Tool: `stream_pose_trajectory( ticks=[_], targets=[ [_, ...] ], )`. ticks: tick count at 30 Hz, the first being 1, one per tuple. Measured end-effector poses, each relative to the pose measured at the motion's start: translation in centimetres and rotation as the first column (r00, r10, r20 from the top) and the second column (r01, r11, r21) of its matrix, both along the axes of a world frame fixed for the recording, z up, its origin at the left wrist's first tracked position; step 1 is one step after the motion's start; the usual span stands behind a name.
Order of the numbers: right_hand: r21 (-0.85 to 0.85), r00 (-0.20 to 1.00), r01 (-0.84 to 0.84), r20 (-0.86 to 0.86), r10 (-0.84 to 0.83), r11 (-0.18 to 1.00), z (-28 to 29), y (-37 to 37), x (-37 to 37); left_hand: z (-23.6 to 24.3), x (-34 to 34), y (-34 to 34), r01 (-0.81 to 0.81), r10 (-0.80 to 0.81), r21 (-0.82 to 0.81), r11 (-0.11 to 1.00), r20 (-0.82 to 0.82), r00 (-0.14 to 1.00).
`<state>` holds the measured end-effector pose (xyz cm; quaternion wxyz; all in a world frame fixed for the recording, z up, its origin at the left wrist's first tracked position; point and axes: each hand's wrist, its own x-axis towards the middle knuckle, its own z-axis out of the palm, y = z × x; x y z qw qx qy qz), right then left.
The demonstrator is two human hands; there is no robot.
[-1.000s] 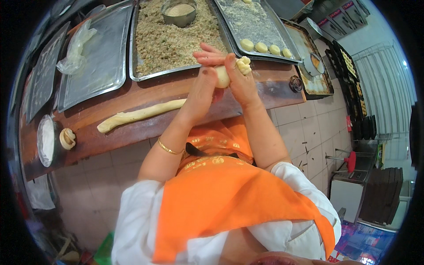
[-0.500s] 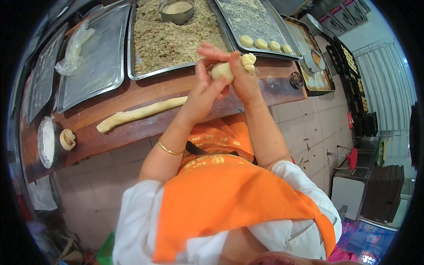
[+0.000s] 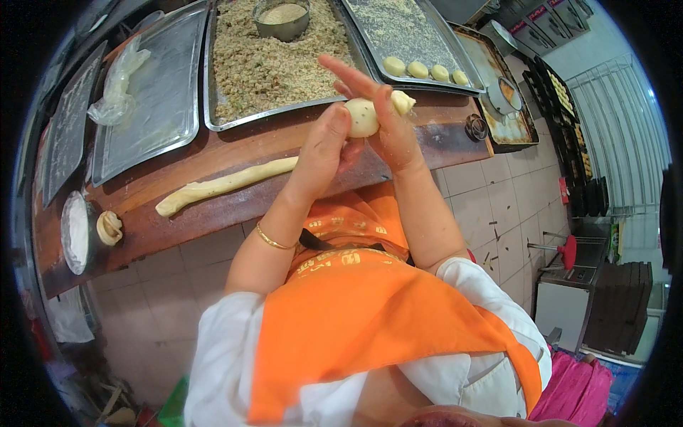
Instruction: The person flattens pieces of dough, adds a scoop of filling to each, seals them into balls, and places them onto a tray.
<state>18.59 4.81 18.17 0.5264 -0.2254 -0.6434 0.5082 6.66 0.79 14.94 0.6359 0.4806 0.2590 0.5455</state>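
Note:
Between my two hands, above the table's front edge, is a smooth pale dough ball (image 3: pixel 363 118). My left hand (image 3: pixel 324 146) cups it from the left, with the thumb bent against its side. My right hand (image 3: pixel 395 139) closes round its right side, squeezing the dough between thumb and index finger, while the other fingers stretch up to the left. A small lump of dough (image 3: pixel 403 103) sticks out past the right thumb. Left of my hands, a long dough rope (image 3: pixel 228 185) lies on the wooden table (image 3: pixel 178 160). What the lower fingers do is hidden.
A tray (image 3: pixel 213 122) of crumbly filling holds a round metal tin (image 3: pixel 283 30). Several dough balls (image 3: pixel 417 70) line the near edge of a floured tray (image 3: pixel 384 35) at right. Far left are a plastic bag (image 3: pixel 122 82) on another tray (image 3: pixel 167 114) and a flour bowl (image 3: pixel 76 233).
The dough ball has turned and shows more of its smooth side. My left fingers have drawn in behind it, and the lump beyond my right thumb looks smaller and smoother.

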Motion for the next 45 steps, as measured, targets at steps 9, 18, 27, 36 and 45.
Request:
stream_pose_trajectory(
  ticks=[9,18,27,36,45],
  targets=[
    [0.084,0.972,0.146,0.171,-0.158,0.986,-1.3,0.8,1.0,-1.6,2.1,0.3,-0.274,0.269,0.057,0.96,0.088,0.959],
    [-0.124,0.831,0.19,0.549,-0.092,0.974,1.7,1.0,4.4,-0.8,0.9,0.4,-0.143,0.208,-0.216,0.966,0.318,0.925],
    [-0.155,0.855,0.048,0.518,0.04,0.987,1.5,1.6,4.7,-0.8,-0.4,0.3,0.021,0.08,-0.193,0.981,0.5,0.862],
    [0.169,0.785,-0.002,0.61,-0.103,0.986,1.2,1.4,4.2,-1.1,-0.1,0.6,-0.058,0.163,-0.287,0.956,0.356,0.92],
    [0.421,0.614,-0.195,0.756,-0.225,0.886,2.0,0.1,4.5,-3.9,-0.1,2.2,-0.155,0.126,-0.231,0.961,-0.134,0.983]
  ],
)
